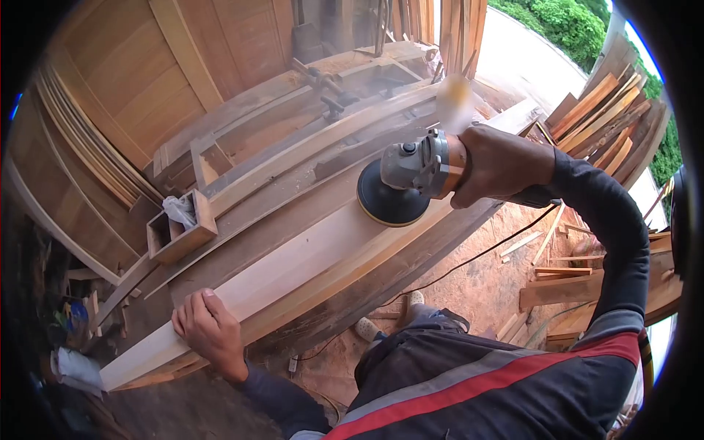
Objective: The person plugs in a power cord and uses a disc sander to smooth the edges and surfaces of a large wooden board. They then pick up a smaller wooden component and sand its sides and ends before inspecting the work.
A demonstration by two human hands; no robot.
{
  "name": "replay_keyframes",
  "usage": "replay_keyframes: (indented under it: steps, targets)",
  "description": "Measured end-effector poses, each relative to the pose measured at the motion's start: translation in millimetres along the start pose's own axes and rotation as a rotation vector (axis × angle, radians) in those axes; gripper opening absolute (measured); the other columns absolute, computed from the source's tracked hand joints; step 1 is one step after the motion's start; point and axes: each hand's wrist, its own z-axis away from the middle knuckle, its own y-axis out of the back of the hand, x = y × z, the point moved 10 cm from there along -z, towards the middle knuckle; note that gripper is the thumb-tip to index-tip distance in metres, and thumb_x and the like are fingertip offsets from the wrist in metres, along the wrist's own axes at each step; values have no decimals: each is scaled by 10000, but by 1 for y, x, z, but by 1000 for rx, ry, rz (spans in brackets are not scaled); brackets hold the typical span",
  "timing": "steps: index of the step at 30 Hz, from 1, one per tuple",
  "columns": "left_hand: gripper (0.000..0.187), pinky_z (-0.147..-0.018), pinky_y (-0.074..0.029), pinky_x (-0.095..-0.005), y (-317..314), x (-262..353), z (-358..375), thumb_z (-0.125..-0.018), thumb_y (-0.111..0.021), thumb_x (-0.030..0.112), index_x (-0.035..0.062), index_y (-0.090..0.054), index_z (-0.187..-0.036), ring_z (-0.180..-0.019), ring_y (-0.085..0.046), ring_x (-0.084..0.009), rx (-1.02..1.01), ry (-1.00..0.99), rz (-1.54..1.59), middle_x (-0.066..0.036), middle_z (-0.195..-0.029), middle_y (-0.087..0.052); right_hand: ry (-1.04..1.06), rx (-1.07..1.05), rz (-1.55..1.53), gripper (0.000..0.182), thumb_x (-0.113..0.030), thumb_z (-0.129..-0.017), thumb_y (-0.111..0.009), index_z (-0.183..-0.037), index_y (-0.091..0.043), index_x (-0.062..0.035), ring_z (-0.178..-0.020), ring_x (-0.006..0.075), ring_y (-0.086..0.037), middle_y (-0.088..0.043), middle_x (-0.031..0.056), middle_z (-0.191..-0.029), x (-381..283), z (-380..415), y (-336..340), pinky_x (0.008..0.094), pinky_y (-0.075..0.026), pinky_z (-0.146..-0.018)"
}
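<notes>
My right hand [506, 167] is wrapped around the body of an angle grinder [414, 165] with a grey metal head and an orange collar. Its round black sanding disc [389, 198] rests against the face of a long pale wooden board [293, 264]. Near the board's lower left end, my left hand [209, 330] grips it with curled fingers, the thumb lying on top. The board runs diagonally across the workbench [411, 268], and a yellowish strip of wood shows along its near edge.
A small wooden box [180, 227] holding a crumpled plastic bag stands beyond the board. Clamps [326, 88] lie on a frame at the back. Stacked planks [601, 110] lean at right. A black cord [469, 264] hangs near my legs, above a sawdust-covered floor [462, 293] with offcuts.
</notes>
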Motion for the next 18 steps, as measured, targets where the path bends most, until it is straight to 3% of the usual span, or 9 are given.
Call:
replay_keyframes:
  steps: [6, 10, 13, 16, 18]
  targets:
    - [297, -951, -435, -477, 8, 7, 1, -1000, -502, 208, 9, -633, -823, -834, -567, -372, 124, -7, 48, -150, -822, -622, 167, -47, 43, 350, -174, -686, -834, -940, -734, 44, -638, 214, -686, -724, 137, -773, -77, -20, -39, 333, -565, -644]
    - [314, -950, -440, -472, 8, 5, 3, -998, -485, 206, -6, -668, -857, -874, -598, -382, 151, -29, 56, -166, -867, -670, 229, -101, 58, 358, -207, -685, -810, -923, -739, 50, -645, 235, -686, -716, 157, -764, -110, -39, -65, 348, -564, -644]
    - [323, -959, -445, -469, 5, 3, 4, -999, -477, 204, -14, -682, -878, -895, -613, -386, 103, -22, 53, -175, -894, -688, 114, -106, 179, 374, -224, -679, -802, -932, -746, 46, -647, 238, -684, -719, 154, -768, -109, -42, -61, 352, -564, -648]
    - [326, -959, -449, -473, 9, 6, 4, -1002, -476, 206, -16, -683, -885, -896, -616, -390, 105, -35, 107, -179, -896, -689, 42, -29, 114, 375, -225, -677, -801, -937, -746, 39, -642, 237, -683, -717, 141, -760, -74, -22, -38, 349, -560, -645]
    - [330, -931, -454, -473, 9, 7, 4, -1012, -470, 206, -20, -686, -904, -894, -615, -396, 117, -60, 85, -181, -904, -691, -5, -8, 109, 360, -170, -666, -820, -958, -714, 12, -651, 195, -673, -713, 107, -769, -43, -8, -22, 334, -556, -652]
